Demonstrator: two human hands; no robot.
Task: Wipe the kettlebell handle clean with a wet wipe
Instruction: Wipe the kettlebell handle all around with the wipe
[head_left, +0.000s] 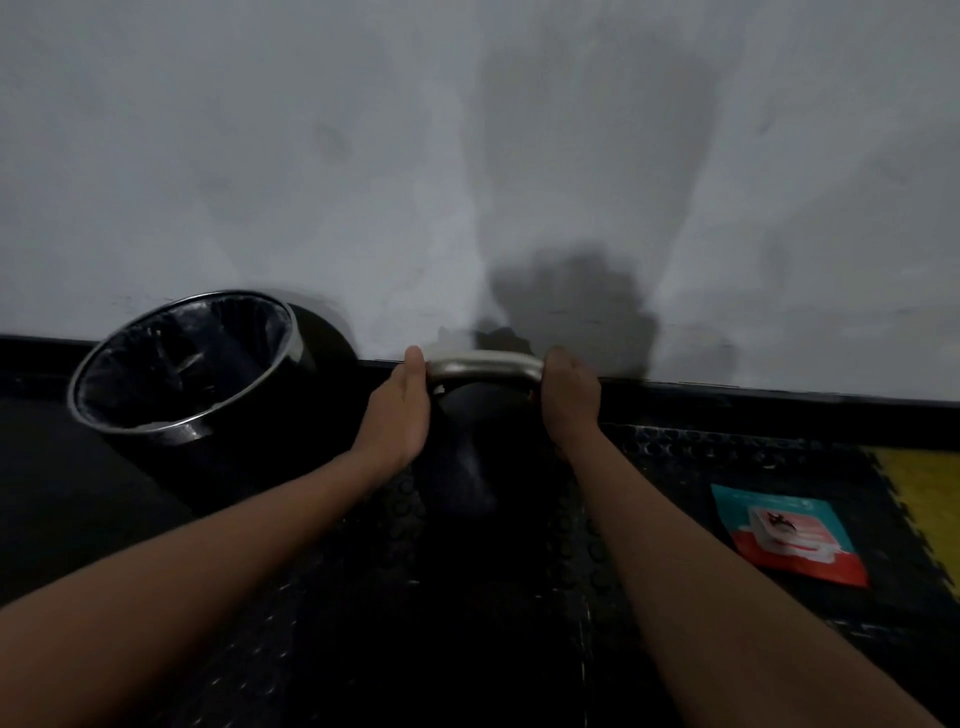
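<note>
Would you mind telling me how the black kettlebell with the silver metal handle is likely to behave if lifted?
The black kettlebell probably feels heavy for its size: left hand and right hand both grip its silver metal handle. The smooth, shiny bar may be slippery. It looks rigid.

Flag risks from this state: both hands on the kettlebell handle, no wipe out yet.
1. The left hand and right hand both grip the handle, so neither is free to fetch a wipe; the wipe pack lies apart on the mat.
2. The kettlebell stands close to the bin; shifting it may knock the bin.
3. Hands cover the handle's corners; those spots could be missed.
</note>
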